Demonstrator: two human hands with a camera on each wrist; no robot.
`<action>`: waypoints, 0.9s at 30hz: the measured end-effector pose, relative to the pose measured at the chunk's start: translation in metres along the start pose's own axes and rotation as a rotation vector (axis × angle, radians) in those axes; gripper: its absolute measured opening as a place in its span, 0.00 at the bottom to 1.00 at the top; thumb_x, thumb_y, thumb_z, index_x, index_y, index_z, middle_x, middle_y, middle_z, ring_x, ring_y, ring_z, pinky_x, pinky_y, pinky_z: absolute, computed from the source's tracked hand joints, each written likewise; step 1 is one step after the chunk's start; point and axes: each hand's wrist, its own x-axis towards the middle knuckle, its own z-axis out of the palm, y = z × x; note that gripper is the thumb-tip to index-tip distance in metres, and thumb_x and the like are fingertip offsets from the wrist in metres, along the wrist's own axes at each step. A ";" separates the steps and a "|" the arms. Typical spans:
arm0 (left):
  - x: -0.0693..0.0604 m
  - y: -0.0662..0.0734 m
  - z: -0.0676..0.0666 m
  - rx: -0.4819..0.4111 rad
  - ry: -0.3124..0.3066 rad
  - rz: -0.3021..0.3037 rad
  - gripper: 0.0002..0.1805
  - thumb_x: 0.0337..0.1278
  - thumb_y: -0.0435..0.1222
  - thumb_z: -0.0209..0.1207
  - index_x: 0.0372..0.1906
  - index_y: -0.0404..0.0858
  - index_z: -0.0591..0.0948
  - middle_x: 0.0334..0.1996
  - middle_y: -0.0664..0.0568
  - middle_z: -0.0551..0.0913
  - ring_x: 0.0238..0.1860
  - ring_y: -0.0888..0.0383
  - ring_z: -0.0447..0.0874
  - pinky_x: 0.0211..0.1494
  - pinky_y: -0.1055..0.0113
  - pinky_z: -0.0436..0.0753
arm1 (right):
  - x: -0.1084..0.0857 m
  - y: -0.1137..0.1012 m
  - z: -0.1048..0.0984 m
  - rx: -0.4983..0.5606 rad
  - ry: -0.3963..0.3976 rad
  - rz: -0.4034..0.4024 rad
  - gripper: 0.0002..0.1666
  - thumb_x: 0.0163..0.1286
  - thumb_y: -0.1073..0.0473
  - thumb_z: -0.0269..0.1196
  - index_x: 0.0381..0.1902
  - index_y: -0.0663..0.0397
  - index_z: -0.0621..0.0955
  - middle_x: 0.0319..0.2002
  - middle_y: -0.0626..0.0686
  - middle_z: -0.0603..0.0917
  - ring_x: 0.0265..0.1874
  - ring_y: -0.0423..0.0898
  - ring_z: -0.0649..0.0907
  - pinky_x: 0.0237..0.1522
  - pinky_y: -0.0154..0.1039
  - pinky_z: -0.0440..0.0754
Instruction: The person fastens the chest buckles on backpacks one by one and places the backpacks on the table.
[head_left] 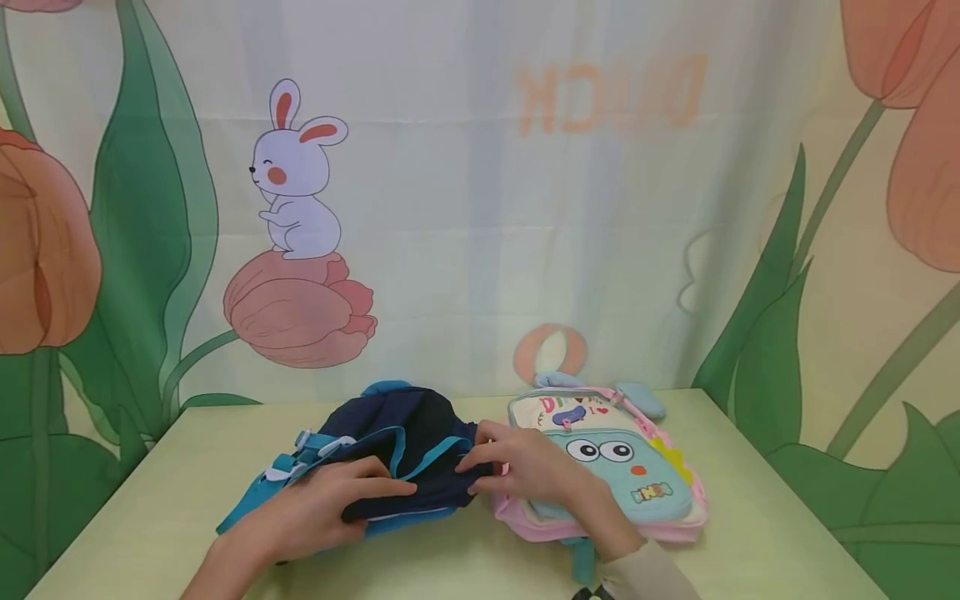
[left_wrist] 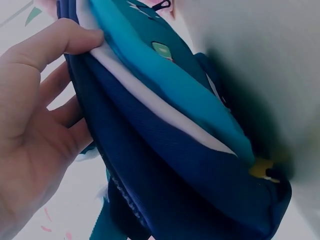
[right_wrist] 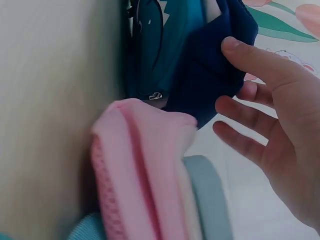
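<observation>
A navy and teal backpack (head_left: pixel 405 417) lies on the left half of the table, its teal straps and white buckles facing up. My left hand (head_left: pixel 326 504) grips its near edge. In the left wrist view the left thumb (left_wrist: pixel 82 40) lies across the white piping, the fingers partly hidden behind the navy side. My right hand (head_left: pixel 528 462) pinches the navy side at the bag's right end. The right wrist view shows the right thumb (right_wrist: pixel 250 57) on the navy fabric (right_wrist: pixel 205 65) with a finger behind it. A zipper pull (right_wrist: pixel 156 95) hangs beside the teal front.
Close on the right lies a pink and light-blue backpack (head_left: pixel 622 479) with cartoon eyes, near my right wrist. A teal strap (head_left: pixel 581 560) sticks out from under it. The pale green table (head_left: pixel 765 517) ends at a printed curtain (head_left: pixel 450 208) behind.
</observation>
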 end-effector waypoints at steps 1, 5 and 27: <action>0.000 0.000 0.002 -0.018 -0.014 -0.006 0.36 0.54 0.30 0.66 0.64 0.66 0.75 0.47 0.65 0.76 0.44 0.66 0.71 0.43 0.73 0.78 | 0.000 0.001 0.002 -0.006 -0.014 0.010 0.13 0.65 0.48 0.69 0.47 0.36 0.87 0.39 0.40 0.75 0.30 0.30 0.79 0.36 0.26 0.79; 0.001 -0.002 0.007 -0.082 -0.059 -0.018 0.36 0.54 0.28 0.65 0.64 0.65 0.76 0.46 0.64 0.75 0.43 0.67 0.70 0.42 0.74 0.76 | -0.001 0.001 0.008 -0.029 -0.064 0.067 0.12 0.64 0.47 0.70 0.46 0.34 0.87 0.38 0.39 0.75 0.28 0.29 0.77 0.33 0.22 0.73; 0.006 -0.003 0.032 0.076 -0.245 -0.180 0.36 0.45 0.29 0.73 0.60 0.61 0.80 0.41 0.62 0.73 0.39 0.64 0.67 0.39 0.71 0.72 | 0.001 -0.002 0.032 0.010 -0.292 0.142 0.09 0.65 0.50 0.69 0.43 0.36 0.86 0.33 0.40 0.79 0.31 0.32 0.78 0.34 0.24 0.72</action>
